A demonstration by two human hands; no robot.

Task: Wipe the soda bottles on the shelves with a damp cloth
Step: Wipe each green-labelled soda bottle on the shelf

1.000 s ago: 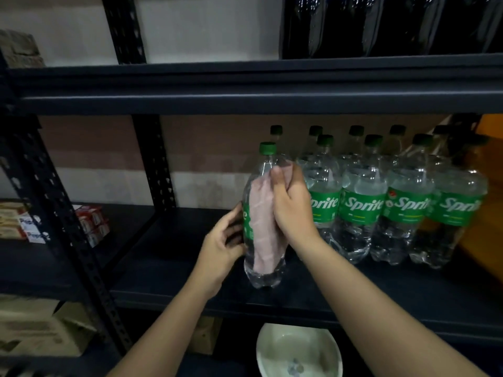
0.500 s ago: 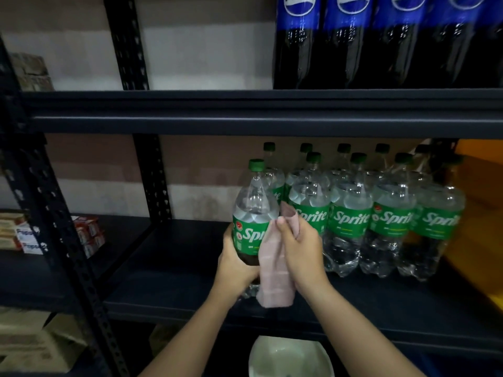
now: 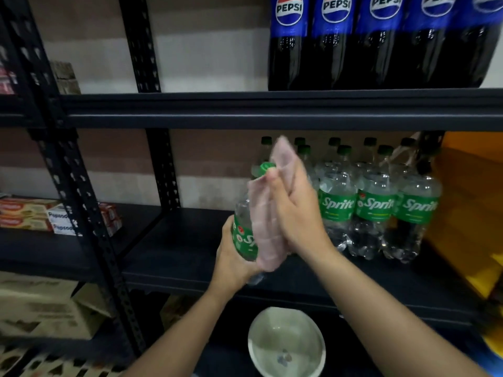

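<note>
Pink cloth [image 3: 268, 227], green-labelled Sprite btl [image 3: 243, 235], prob. white bowl [image 3: 287, 341].

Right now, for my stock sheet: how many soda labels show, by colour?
Blue Pepsi labels: 5
Green Sprite labels: 4, one of them on the bottle in the left hand
Total: 9
More Sprite labels may be hidden behind the hands.

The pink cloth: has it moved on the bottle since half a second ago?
Yes. The pink cloth has gone up the held Sprite bottle, from beside the label to the green cap, its top now above the neighbouring caps.
</note>
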